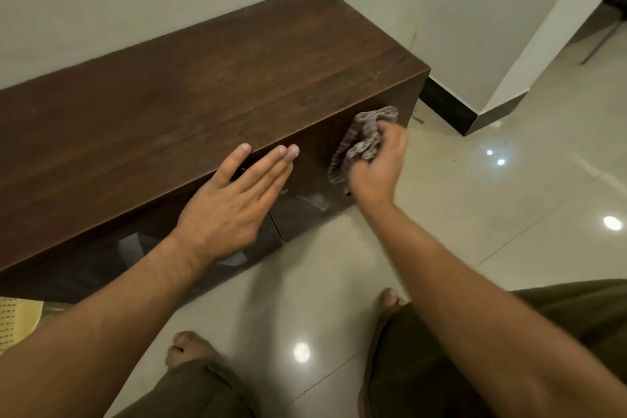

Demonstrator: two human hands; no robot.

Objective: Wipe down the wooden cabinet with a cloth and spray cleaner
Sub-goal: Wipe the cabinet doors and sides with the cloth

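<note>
The right hand (pixel 375 168) is bunched tight around a grey cloth (pixel 361 142), pressing it to the dark wooden cabinet (pixel 190 102) front near its right end, while the left hand (pixel 234 200) lies flat, fingers spread, over the top edge, hiding the door handles.

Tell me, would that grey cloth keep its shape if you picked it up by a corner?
Probably not. The cloth bunches and folds inside the right hand, with a loose end drooping below, so it looks soft and floppy. It also seems light, since one hand holds it easily.
</note>
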